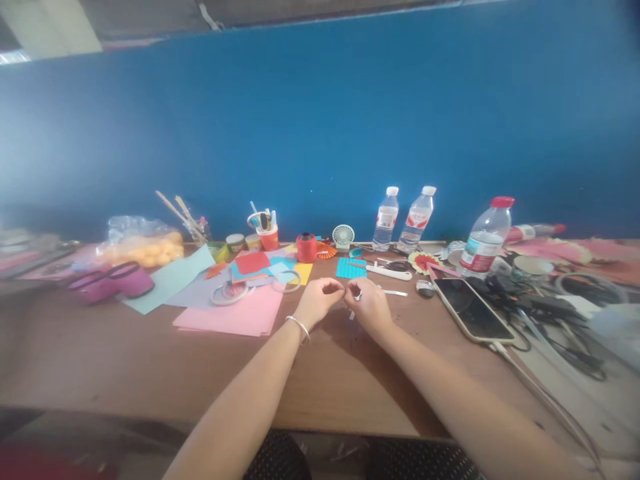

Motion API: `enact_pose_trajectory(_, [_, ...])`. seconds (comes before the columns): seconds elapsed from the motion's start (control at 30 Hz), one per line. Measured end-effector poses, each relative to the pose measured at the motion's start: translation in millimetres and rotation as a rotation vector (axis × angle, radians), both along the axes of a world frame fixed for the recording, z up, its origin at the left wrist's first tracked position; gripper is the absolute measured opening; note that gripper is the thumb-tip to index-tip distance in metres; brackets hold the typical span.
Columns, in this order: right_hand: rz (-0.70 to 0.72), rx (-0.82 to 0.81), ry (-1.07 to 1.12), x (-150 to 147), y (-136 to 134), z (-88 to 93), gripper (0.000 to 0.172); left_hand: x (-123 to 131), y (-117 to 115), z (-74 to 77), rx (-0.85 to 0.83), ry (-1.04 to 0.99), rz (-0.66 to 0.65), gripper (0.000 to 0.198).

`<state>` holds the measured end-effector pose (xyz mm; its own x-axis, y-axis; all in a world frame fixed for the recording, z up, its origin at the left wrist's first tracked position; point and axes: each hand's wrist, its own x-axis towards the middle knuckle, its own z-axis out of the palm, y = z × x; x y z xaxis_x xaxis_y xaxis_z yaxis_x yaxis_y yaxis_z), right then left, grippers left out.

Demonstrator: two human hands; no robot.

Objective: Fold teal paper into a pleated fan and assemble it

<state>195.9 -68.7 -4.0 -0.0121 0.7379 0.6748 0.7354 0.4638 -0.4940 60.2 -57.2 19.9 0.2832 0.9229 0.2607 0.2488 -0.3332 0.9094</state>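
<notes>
My left hand [320,301], with a silver bangle [299,327] at the wrist, has its thumb and fingertips pinched together over the middle of the table. Beside it, my right hand [369,305] pinches too, and the fingertips of both hands nearly meet. Whatever lies between them is too small or hidden to make out. A small white scrap [352,315] shows just below my right fingers. Past the hands lie a blue corrugated sheet [351,268] and a white-handled cutter [389,272]. Pink paper sheets [227,319] are left of my left hand.
A phone [473,310] on a cable and a red-capped bottle [486,240] stand to the right, near tangled black cords [550,313]. Two water bottles [385,220], a small fan [343,236] and red tape [307,248] line the back. Purple rolls [113,282] lie left.
</notes>
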Motion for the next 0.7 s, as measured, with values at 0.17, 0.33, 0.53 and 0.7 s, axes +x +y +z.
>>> enact_pose_trajectory(0.17, [0.031, -0.036, 0.052, 0, 1, 0.3, 0.008, -3, -1, 3.1, 0.04, 0.042, -0.034, 0.016])
enact_pose_trajectory(0.33, [0.08, -0.143, 0.143, 1, 1, 0.7, 0.007, -7, 0, 4.9, 0.031, 0.084, -0.036, 0.015])
enact_pose_trajectory(0.53, [0.11, -0.187, 0.201, 3, 1, 1.4, 0.01, -10, 1, 5.2, 0.022, 0.114, -0.039, 0.014])
enact_pose_trajectory(0.7, [0.115, -0.195, 0.201, 3, 1, 2.9, 0.01, -11, 2, 5.3, 0.016, 0.122, -0.061, 0.014])
